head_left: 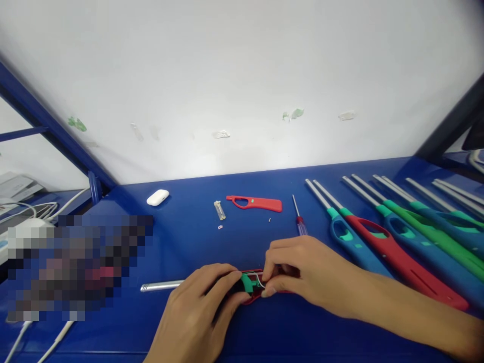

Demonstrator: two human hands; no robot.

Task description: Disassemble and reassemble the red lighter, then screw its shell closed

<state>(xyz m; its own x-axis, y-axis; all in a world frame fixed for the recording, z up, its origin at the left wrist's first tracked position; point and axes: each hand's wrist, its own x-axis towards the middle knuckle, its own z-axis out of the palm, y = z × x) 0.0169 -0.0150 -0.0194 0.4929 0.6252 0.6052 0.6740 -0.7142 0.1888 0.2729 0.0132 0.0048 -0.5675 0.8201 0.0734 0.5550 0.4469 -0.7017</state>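
Observation:
My left hand [206,307] is closed around an opened long-necked gas lighter [162,286], whose metal tube points left. Its red lower shell shows between my hands, with the green trigger [247,283] and a thin white wire [260,280] inside. Fingers of my right hand [293,267] pinch together at the wire end, over the right part of the shell; the fingertips partly hide what they grip. Above lie the loose red shell half [260,203], a clear fuel tank [219,210], a tiny part [220,227] and a small screw [269,220].
A screwdriver [300,217] lies beyond my right hand. Several blue, red and green lighters [401,247] fill the right side. A white earphone case [158,197] sits at the back left, with a blurred-out area [83,267] and white cables [56,340] nearer. A wall [242,75] closes the back.

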